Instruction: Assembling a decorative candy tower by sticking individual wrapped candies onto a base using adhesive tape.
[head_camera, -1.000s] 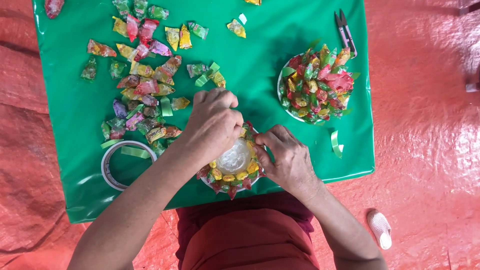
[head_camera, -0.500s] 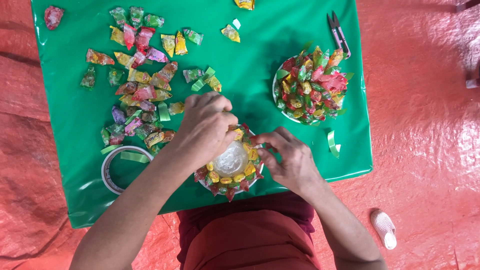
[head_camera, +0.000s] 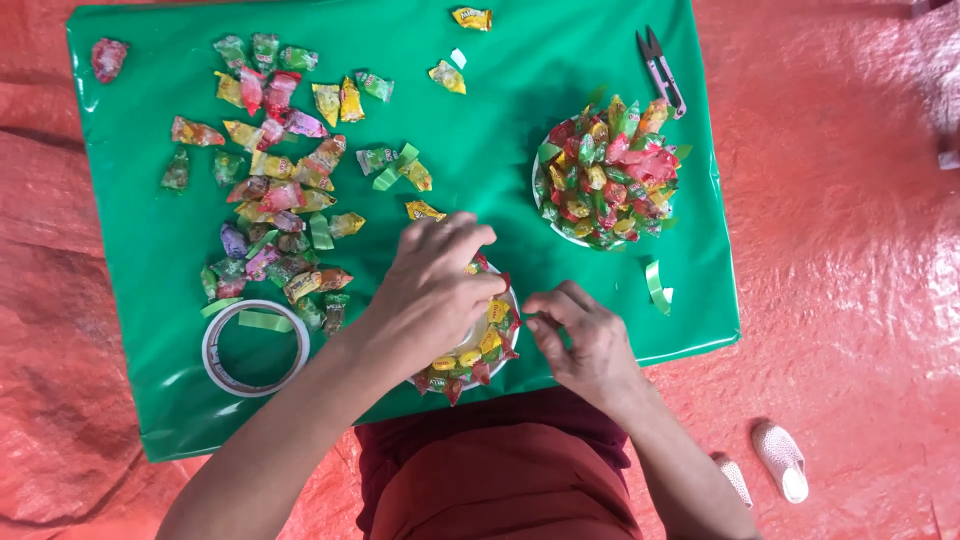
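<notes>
On the green table (head_camera: 600, 300), two plates: one (head_camera: 545, 215) heaped with sweets, one (head_camera: 500, 350) rimmed with sweets under the left hand (head_camera: 430, 290), apparently pressing; the right hand (head_camera: 585, 340) pinches its edge.

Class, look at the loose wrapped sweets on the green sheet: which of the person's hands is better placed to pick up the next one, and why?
Probably the left hand: it lies beside the loose wrapped sweets, while the right hand sits on the far side of the sweet-ringed disc.
</notes>
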